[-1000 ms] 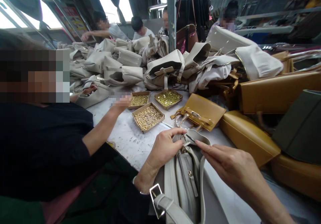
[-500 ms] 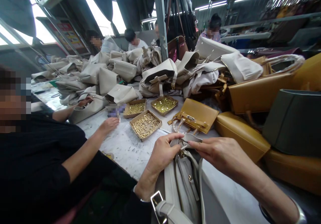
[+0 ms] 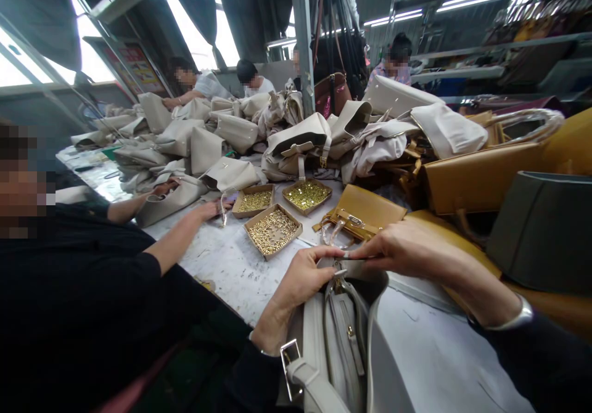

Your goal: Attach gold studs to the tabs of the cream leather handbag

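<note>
A pale grey handbag [image 3: 345,339] lies open in front of me, its strap and metal buckle [image 3: 290,370] hanging toward me. My left hand [image 3: 303,277] grips the bag's far rim, thumb and fingers closed on a small flap there. My right hand [image 3: 407,249] reaches in from the right and pinches the same flap; fingertips of both hands meet at about the bag's top edge. Just beyond sits a small mustard handbag [image 3: 365,212] with a silver clasp.
Three cardboard trays of gold metal studs [image 3: 272,231] stand on the white worktable [image 3: 222,259]. A person in black sits at my left, hand [image 3: 208,209] near the trays. Heaps of beige bags [image 3: 296,139] fill the back; mustard and dark bags [image 3: 536,228] crowd the right. Other workers sit far behind.
My right hand rose and swung over from the right, closing on the bag's flap beside the left hand. The neighbour's hand drew back from the trays to the table.
</note>
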Demonstrator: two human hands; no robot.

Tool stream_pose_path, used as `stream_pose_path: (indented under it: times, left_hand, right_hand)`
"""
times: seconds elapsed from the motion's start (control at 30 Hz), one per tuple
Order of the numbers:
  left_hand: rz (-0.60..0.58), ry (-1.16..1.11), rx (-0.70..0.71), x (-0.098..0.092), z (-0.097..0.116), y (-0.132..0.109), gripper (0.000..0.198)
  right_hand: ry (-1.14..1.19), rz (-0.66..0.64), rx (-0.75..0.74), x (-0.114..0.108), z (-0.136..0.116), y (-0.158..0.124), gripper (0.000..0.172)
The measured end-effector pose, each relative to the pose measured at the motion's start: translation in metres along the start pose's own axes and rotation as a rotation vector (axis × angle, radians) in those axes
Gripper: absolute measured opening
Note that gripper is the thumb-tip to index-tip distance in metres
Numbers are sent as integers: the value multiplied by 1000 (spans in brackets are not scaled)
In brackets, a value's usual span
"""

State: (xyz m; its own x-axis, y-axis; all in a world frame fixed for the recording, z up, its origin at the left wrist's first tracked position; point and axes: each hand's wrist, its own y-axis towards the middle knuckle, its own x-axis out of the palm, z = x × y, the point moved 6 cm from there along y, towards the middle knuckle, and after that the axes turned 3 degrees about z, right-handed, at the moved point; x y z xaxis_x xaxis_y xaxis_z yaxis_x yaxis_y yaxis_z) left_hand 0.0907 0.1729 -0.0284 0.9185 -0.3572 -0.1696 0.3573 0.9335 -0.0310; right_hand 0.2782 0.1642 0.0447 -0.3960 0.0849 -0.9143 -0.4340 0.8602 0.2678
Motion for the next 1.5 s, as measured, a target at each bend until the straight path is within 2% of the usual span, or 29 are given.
stream_pose_path:
  times: [0.07, 0.1, 0.13, 0.3, 0.6, 0.7, 0.8, 1.0, 1.2, 1.27, 1.33, 1.43, 1.5]
  left_hand:
    - [-7, -34, -8, -1, 0, 1, 35]
    - [-15, -47, -12, -2, -1, 1, 36]
    - [-26, -55, -17, -2, -1, 1, 36]
    - [-38, -60, -18, -1, -7, 2, 43]
    - [-58, -61, 52, 1, 0, 1, 48]
    - [-63, -56, 39, 1, 0, 1, 49]
    - [-53, -23, 37, 1, 0, 1, 48]
    - [-50, 4, 30, 0, 2, -2, 49]
    - [-54, 16, 9, 1, 1, -2, 48]
    - [-61, 11, -12, 1, -2, -1, 48]
    - [-61, 4, -12, 1, -3, -1, 48]
    - [-45, 1, 29, 0, -2, -1, 47]
    - [-33, 5, 50, 0, -2, -1, 47]
  right_hand:
    - [-87, -199, -168, 9, -5, 10, 25]
    - [-133, -256, -254, 11, -8, 13, 28]
    - [-173, -260, -318, 12, -11, 16, 29]
    - [-322, -117, -575, 9, -27, 18, 17]
    - [-438, 137, -799, 7, -32, -9, 22]
    - [-400, 182, -818, 9, -28, -11, 24]
    - [-344, 147, -767, 16, -22, -7, 23]
    - [-168, 19, -499, 32, -1, 1, 27]
    - [219, -187, -267, 54, 22, 9, 22]
    - [274, -240, -214, 56, 25, 12, 21]
    - [185, -211, -270, 49, 20, 15, 22]
    - [-76, -101, -501, 30, 0, 14, 28]
    - [-164, -56, -602, 22, -10, 13, 30]
